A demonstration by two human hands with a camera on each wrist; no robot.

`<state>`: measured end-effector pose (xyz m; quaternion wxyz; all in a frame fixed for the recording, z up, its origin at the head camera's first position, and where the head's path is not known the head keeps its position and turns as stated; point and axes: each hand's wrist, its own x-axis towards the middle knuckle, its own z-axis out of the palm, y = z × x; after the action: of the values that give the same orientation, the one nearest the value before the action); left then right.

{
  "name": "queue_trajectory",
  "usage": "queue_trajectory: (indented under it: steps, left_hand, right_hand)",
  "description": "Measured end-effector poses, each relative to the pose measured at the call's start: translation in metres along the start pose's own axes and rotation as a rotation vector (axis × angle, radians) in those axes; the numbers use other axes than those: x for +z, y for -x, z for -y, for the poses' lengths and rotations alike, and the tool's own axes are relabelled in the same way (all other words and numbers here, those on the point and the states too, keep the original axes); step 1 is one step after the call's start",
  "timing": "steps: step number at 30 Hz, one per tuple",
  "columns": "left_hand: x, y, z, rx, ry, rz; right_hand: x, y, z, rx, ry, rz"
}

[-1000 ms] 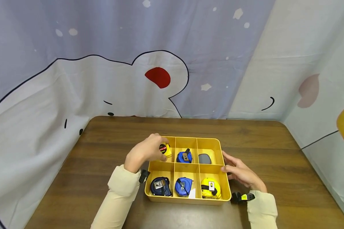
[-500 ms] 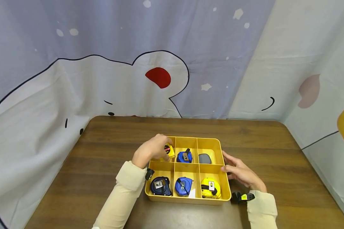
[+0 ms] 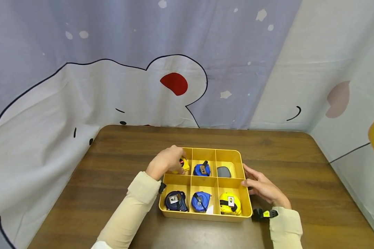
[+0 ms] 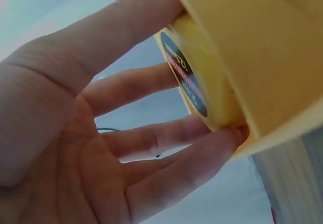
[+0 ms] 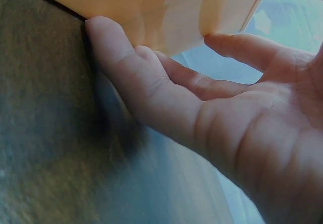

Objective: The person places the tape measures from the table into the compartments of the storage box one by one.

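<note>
A yellow divided box (image 3: pixel 202 218) lies on the table, with a tape measure in several of its compartments. My left hand (image 3: pixel 166 162) reaches into the back-left compartment and holds a yellow tape measure (image 3: pixel 184 166) with a dark round label. In the left wrist view, thumb and fingers lie around this tape measure (image 4: pixel 207 77), partly hidden by the box wall. My right hand (image 3: pixel 263 186) rests against the box's right side. The right wrist view shows its fingertips touching the outer wall (image 5: pixel 166 12).
Two blue tape measures (image 3: pixel 201 169) (image 3: pixel 201 201) sit in the middle column. A dark blue one (image 3: pixel 176 201) is front left, a yellow one (image 3: pixel 230 203) front right. A grey rounded piece (image 3: pixel 223 172) lies back right. Behind the wooden table (image 3: pixel 127 148) hangs a printed curtain (image 3: pixel 112 90).
My left hand has moved a little to the right, and the yellow tape measure has shifted right within its compartment. The right hand keeps its place on the box.
</note>
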<state>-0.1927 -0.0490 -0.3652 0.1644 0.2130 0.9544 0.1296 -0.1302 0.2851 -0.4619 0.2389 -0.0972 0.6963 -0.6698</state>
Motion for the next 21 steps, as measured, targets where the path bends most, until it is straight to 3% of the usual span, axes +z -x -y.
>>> queue_trajectory:
  steps: [7,21]
  left_hand:
    - [0.0028,-0.006,0.0006,0.041,-0.115,0.002]
    - [0.0034,-0.0093,-0.0024,0.019,-0.156,0.028]
  right_hand:
    - [-0.0007,-0.0005,0.0001,0.002,-0.005,-0.011]
    - [-0.0031,-0.0007,0.0007,0.003,0.004,-0.017]
